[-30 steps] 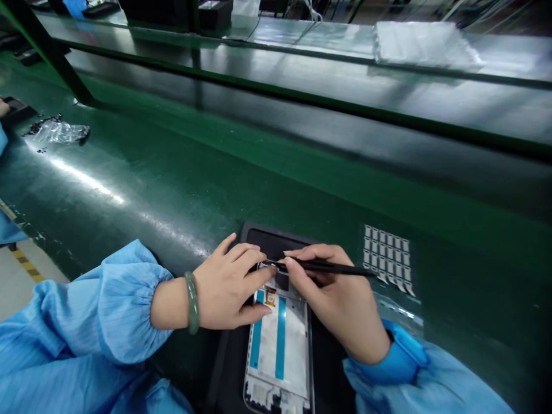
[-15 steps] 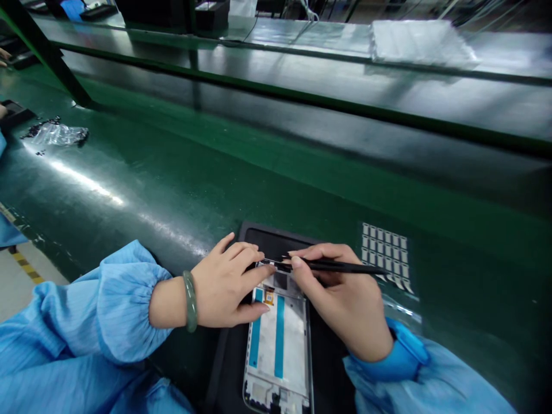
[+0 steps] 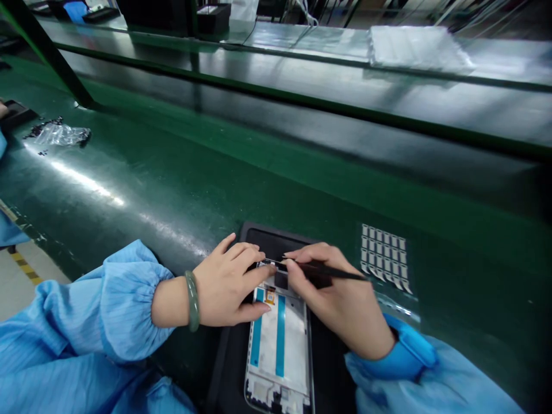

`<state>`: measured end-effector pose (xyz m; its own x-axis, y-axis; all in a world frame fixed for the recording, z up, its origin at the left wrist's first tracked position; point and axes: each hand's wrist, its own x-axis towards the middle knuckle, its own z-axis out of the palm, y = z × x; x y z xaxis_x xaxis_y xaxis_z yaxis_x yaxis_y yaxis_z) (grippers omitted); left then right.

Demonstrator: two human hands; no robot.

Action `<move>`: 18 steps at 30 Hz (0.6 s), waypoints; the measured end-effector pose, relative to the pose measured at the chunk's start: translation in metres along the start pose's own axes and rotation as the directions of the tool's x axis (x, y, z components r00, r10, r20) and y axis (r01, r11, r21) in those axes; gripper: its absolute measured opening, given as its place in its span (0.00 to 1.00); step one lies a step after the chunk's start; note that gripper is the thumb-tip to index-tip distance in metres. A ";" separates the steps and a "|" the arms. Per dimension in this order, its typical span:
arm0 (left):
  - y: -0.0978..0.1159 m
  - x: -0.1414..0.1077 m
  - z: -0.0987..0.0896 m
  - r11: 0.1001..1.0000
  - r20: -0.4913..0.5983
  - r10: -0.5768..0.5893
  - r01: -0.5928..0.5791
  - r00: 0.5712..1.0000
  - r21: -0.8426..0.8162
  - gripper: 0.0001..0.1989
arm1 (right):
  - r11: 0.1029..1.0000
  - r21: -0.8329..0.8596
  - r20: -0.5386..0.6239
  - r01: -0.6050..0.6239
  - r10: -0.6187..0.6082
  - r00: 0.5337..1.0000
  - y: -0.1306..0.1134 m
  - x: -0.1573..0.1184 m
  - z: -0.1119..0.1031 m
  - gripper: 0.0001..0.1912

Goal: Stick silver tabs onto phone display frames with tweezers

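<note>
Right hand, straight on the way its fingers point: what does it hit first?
Probably the left hand's fingertips. The right hand and its black tweezers point across the top end of the phone frame toward them. Depth is unclear, so the frame might come first.

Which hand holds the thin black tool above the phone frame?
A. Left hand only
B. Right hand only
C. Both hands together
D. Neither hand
B. The right hand pinches the thin black tool between thumb and fingers, while the left hand lies spread on the phone frame.
</note>
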<state>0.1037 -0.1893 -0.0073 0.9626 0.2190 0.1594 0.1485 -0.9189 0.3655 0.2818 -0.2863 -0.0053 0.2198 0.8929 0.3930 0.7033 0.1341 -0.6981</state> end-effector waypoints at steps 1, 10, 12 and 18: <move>0.000 0.000 0.000 1.000 -0.004 0.000 0.000 1.000 0.003 0.25 | 0.996 0.065 -0.029 -0.056 0.058 0.998 0.002 -0.001 -0.001 0.05; 0.001 0.001 0.001 1.000 -0.004 -0.005 0.005 1.000 0.008 0.26 | 0.991 0.131 -0.003 -0.043 0.044 0.999 0.011 -0.009 0.001 0.07; 0.001 0.001 0.001 1.000 -0.006 -0.006 0.006 1.000 0.007 0.26 | 0.993 0.117 -0.004 -0.020 0.021 1.000 0.010 -0.007 0.003 0.08; 0.001 0.001 0.002 1.000 -0.003 -0.002 0.002 1.000 0.003 0.26 | 0.996 -0.006 0.022 0.088 -0.088 0.996 0.001 -0.002 0.002 0.08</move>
<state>0.1050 -0.1901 -0.0084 0.9616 0.2217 0.1619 0.1509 -0.9194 0.3632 0.2808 -0.2875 -0.0082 0.1423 0.8870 0.4394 0.7241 0.2093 -0.6571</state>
